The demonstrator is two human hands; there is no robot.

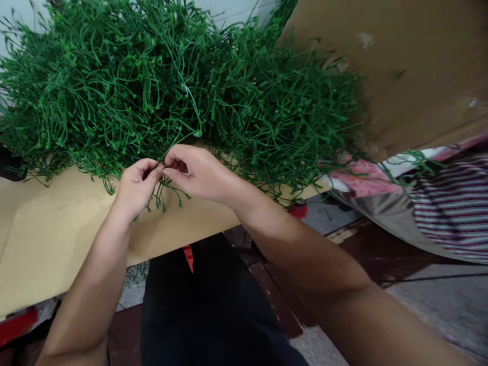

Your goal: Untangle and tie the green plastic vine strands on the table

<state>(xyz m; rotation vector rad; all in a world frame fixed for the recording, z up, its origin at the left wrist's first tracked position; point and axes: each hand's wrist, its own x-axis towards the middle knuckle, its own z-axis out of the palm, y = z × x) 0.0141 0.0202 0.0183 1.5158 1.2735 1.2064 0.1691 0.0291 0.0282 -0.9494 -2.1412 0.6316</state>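
Both hands meet in front of a big heap of thin green stems (125,96), which look like artificial plant sprigs with small forked tips. My left hand (135,188) is closed in a pinch on a green sprig (162,195), whose thin branches hang below the fingers. Thumb and forefinger of my right hand (200,170) pinch the same sprig right beside the left fingertips. The exact spot they grip is hidden by the fingers. Under the hands lies a tan cardboard sheet (68,223).
A large brown cardboard panel (415,71) stands at the upper right. Below it are a pink and white cloth (369,175) and a striped cloth (453,203). My dark-clothed legs (213,315) are under the board's front edge. A red strip (188,258) shows there.
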